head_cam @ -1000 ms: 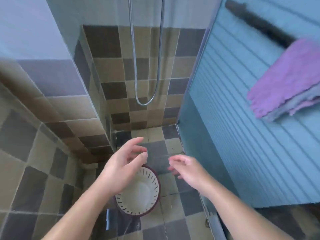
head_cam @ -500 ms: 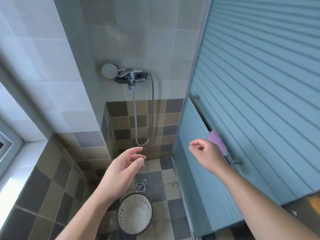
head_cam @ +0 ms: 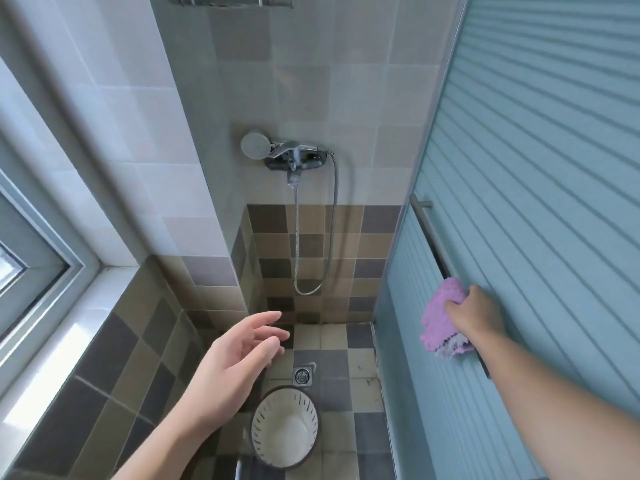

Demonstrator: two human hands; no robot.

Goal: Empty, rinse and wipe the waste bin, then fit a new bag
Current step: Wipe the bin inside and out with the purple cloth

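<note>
The right hand [head_cam: 476, 315] covers part of the purple cloth [head_cam: 440, 320], which hides the rail [head_cam: 434, 237] beneath. A metal shelf [head_cam: 230, 1], perhaps, is cut off at the top edge.

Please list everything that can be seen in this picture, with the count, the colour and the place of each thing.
waste bin: one, white inside with a dark rim, upright on the floor, no bag in it
floor drain: one, metal, in the floor just beyond the bin
cloth: one, purple, hanging on the door rail
door rail: one, metal, on the blue ribbed door
shower head: one, grey, on the mixer at the far wall
shower hose: one, metal, looping down from the mixer
window: one, pale frame, at the left
left hand: one, open, in the air above the bin
right hand: one, gripping the cloth
</note>
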